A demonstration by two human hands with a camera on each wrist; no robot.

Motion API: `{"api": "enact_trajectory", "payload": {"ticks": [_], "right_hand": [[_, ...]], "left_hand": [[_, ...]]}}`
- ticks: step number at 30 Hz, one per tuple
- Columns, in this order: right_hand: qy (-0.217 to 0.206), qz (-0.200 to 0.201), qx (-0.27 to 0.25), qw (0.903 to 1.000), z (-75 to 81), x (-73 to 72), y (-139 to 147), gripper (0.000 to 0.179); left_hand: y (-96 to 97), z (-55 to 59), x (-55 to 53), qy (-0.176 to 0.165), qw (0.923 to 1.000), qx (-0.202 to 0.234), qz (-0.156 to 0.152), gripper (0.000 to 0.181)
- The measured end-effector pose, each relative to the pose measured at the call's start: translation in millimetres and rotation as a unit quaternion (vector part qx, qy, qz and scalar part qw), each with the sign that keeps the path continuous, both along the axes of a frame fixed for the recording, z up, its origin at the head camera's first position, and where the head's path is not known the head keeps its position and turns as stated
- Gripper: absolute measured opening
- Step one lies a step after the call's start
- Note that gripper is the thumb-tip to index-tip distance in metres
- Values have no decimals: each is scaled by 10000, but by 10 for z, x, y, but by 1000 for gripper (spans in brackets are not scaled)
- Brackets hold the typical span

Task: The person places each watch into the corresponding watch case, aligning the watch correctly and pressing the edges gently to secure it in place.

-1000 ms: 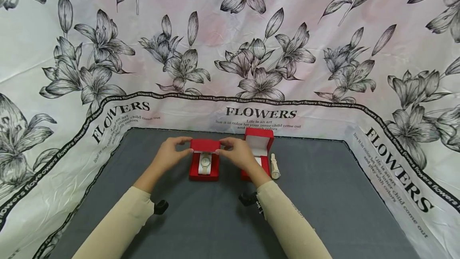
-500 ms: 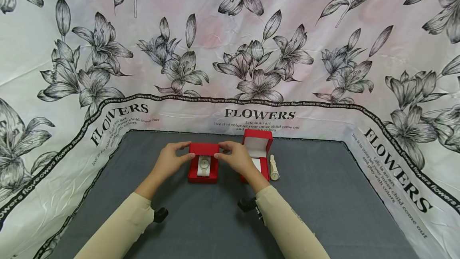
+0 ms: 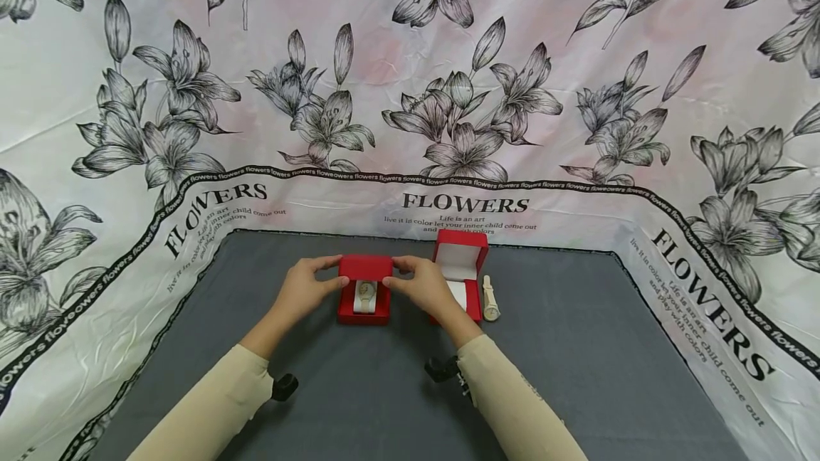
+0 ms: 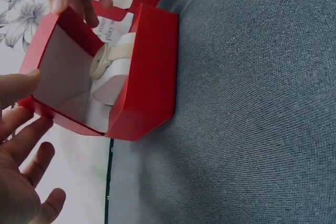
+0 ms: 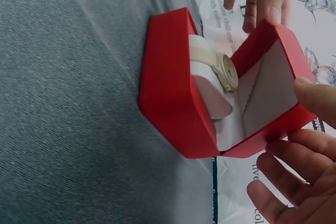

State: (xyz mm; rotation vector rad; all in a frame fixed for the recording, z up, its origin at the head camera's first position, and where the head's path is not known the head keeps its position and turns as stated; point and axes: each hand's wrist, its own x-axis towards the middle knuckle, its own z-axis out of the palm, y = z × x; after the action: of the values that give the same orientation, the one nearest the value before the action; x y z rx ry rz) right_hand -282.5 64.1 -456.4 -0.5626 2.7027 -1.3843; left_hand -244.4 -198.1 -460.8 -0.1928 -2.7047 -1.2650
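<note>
A red watch box (image 3: pixel 364 319) sits on the grey cloth, its hinged lid (image 3: pixel 366 267) tilted partly down. Inside, a cream-strapped watch (image 3: pixel 365 293) is wrapped round a white cushion (image 4: pixel 113 85). My left hand (image 3: pixel 305 287) pinches the lid's left side, thumb on the front edge and fingers behind. On the opposite side, my right hand (image 3: pixel 424 287) pinches the lid the same way. In the right wrist view, the watch's round face (image 5: pixel 228 71) shows beneath the raised lid. Both thumbs lie at the lid's front corners.
A second red box (image 3: pixel 463 237) stands with its lid up, partly hidden behind my right forearm, a white cushion inside. Beside it on the right lies another cream watch (image 3: pixel 490 301). Flower-printed cloth (image 3: pixel 461 91) rises behind the grey table cloth (image 3: pixel 384 390).
The lid has tilted further down and forward over the watch, with both hands following it. Most of this happened by half a second ago. The second box and loose watch stay put.
</note>
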Motion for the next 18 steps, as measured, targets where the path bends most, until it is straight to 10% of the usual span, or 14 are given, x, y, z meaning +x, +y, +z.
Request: {"api": "enact_trajectory", "payload": {"ticks": [18], "right_hand": [[268, -222, -94, 9994, -109, 101, -31, 55]], "left_hand": [[43, -90, 49, -309, 9974, 492, 425, 56]]}}
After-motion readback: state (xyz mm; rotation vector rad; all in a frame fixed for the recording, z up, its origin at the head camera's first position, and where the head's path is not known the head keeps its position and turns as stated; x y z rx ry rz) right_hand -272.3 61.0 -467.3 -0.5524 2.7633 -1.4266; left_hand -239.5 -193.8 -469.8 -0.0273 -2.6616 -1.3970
